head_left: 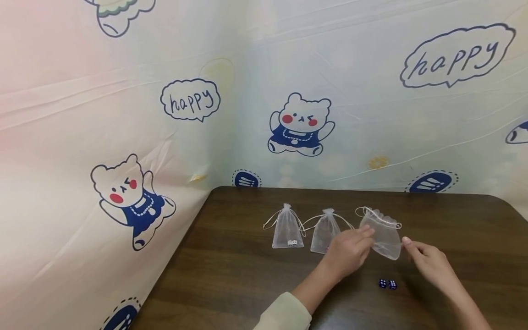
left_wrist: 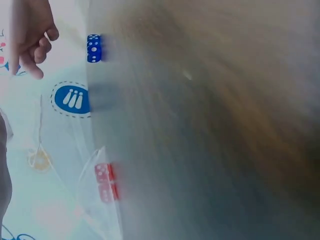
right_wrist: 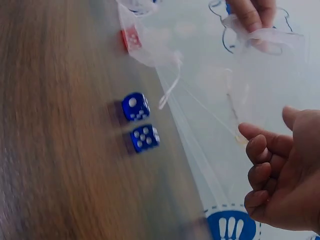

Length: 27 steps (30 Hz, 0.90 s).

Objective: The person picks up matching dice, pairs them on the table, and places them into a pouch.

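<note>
My left hand (head_left: 350,252) pinches an upright sheer white drawstring pouch (head_left: 385,236) by its left side, above the table. In the right wrist view, the left fingers (right_wrist: 247,17) grip the pouch's far end. My right hand (head_left: 429,263) is beside the pouch's right edge, its thumb and index finger apart with nothing between them and the other fingers loosely curled. Two blue dice (head_left: 387,284) with white pips lie side by side on the table below the pouch. Most of the left hand is outside the left wrist view.
To the left stand two cinched sheer pouches: one (head_left: 287,229) with white dice (head_left: 292,243), the other (head_left: 323,231) with red dice (left_wrist: 105,182), partly behind my left hand. The dark wooden table (head_left: 231,284) meets a printed cloth backdrop (head_left: 247,114) at the back and left.
</note>
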### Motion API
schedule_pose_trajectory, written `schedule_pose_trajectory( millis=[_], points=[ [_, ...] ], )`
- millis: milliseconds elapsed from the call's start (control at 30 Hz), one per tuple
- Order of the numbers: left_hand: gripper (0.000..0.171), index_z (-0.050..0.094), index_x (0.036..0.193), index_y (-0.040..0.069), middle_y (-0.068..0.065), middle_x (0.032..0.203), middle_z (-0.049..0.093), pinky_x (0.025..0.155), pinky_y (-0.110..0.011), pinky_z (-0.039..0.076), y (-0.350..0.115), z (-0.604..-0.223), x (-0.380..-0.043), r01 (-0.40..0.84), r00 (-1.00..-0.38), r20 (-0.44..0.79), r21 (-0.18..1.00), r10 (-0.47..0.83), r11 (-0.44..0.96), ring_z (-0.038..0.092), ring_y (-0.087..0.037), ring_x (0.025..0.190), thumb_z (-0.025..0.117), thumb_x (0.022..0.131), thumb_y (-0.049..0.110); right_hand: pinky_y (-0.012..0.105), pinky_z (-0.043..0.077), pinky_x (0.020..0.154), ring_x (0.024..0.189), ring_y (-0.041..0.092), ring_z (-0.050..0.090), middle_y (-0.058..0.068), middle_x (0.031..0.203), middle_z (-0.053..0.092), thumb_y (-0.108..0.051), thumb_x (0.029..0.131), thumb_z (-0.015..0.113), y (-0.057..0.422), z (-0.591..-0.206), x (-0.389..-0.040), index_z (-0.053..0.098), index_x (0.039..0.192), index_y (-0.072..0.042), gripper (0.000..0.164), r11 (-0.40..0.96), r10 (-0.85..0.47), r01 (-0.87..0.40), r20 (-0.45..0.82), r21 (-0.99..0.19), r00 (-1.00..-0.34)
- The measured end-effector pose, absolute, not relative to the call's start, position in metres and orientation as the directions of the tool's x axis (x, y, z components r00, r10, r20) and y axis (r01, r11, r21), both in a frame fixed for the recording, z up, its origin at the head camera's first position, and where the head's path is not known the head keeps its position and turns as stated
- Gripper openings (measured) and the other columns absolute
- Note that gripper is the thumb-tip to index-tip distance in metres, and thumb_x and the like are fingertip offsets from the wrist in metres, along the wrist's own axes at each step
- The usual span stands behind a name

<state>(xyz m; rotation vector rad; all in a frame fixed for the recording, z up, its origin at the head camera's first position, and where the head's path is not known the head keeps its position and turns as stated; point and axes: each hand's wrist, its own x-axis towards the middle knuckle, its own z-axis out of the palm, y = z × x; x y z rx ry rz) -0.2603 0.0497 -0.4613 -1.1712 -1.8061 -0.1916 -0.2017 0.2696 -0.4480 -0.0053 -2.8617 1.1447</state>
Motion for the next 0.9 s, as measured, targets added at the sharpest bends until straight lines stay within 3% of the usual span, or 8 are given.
schedule_pose_trajectory(
  millis=[200,300,400,467,533,600,767,900],
  points=[
    [0.011,0.072,0.087,0.017,-0.002,0.11,0.065,0.094,-0.023,0.039,0.03,-0.452,-0.25,0.786,-0.007,0.777,-0.385,0.629,0.484,0.056,-0.014,0.11,0.061,0.083,0.014,0.029,0.031,0.046,0.054,0.013,0.039,0.005,0.065,0.047,-0.037,0.101,0.032,0.252,-0.445,-0.203,0.062,0.088,0.001,0.05,0.666,0.064,-0.057,0.133,-0.744,-0.989],
    [0.014,0.072,0.087,0.016,-0.002,0.109,0.065,0.094,-0.024,0.04,0.023,-0.447,-0.245,0.782,0.034,0.773,-0.415,0.633,0.465,0.057,-0.015,0.109,0.058,0.087,0.013,0.029,0.032,0.048,0.056,0.012,0.04,0.005,0.066,0.048,-0.039,0.099,0.036,0.247,-0.441,-0.203,0.063,0.085,0.0,0.05,0.642,0.104,-0.038,0.136,-0.766,-0.985],
    [0.017,0.072,0.085,0.017,-0.002,0.106,0.066,0.093,-0.024,0.041,0.018,-0.441,-0.238,0.766,0.082,0.762,-0.46,0.642,0.448,0.059,-0.015,0.105,0.056,0.089,0.013,0.03,0.038,0.056,0.068,0.017,0.05,0.014,0.076,0.059,-0.041,0.097,0.041,0.244,-0.437,-0.203,0.064,0.091,0.005,0.052,0.612,0.118,-0.008,0.101,-0.791,-0.988],
    [0.018,0.072,0.084,0.018,-0.002,0.103,0.067,0.091,-0.024,0.043,0.015,-0.435,-0.232,0.754,0.113,0.752,-0.49,0.649,0.437,0.061,-0.014,0.102,0.055,0.09,0.014,0.035,0.043,0.064,0.082,0.025,0.055,0.022,0.092,0.063,-0.042,0.095,0.046,0.241,-0.436,-0.203,0.065,0.1,0.008,0.053,0.588,0.118,0.012,0.072,-0.809,-0.99],
    [0.018,0.072,0.082,0.018,0.0,0.1,0.068,0.088,-0.023,0.044,0.012,-0.428,-0.225,0.74,0.14,0.741,-0.519,0.656,0.429,0.062,-0.013,0.099,0.056,0.09,0.015,0.038,0.044,0.071,0.093,0.028,0.055,0.024,0.106,0.062,-0.041,0.093,0.051,0.239,-0.435,-0.204,0.063,0.107,0.008,0.052,0.573,0.112,0.015,0.061,-0.819,-0.992],
    [0.017,0.072,0.081,0.019,0.002,0.097,0.069,0.084,-0.021,0.046,0.008,-0.422,-0.217,0.728,0.16,0.735,-0.539,0.659,0.424,0.063,-0.012,0.097,0.057,0.089,0.015,0.036,0.044,0.073,0.093,0.024,0.056,0.022,0.107,0.062,-0.039,0.091,0.056,0.236,-0.435,-0.204,0.064,0.107,0.007,0.049,0.56,0.114,0.013,0.062,-0.828,-0.991],
    [0.016,0.072,0.08,0.022,0.006,0.095,0.069,0.075,-0.017,0.047,0.004,-0.415,-0.203,0.711,0.143,0.727,-0.547,0.671,0.441,0.063,-0.009,0.095,0.058,0.087,0.017,0.023,0.042,0.066,0.077,0.003,0.053,0.011,0.094,0.067,-0.028,0.087,0.064,0.231,-0.436,-0.203,0.068,0.097,0.005,0.034,0.529,0.113,-0.043,0.12,-0.848,-0.986],
    [0.02,0.073,0.084,0.022,0.006,0.098,0.069,0.07,-0.017,0.047,0.006,-0.422,-0.2,0.722,0.077,0.724,-0.515,0.686,0.463,0.063,-0.008,0.094,0.054,0.09,0.018,0.021,0.042,0.063,0.073,0.001,0.053,0.007,0.089,0.067,-0.026,0.086,0.066,0.229,-0.434,-0.201,0.069,0.094,0.004,0.031,0.528,0.127,-0.072,0.163,-0.846,-0.978]
  ],
)
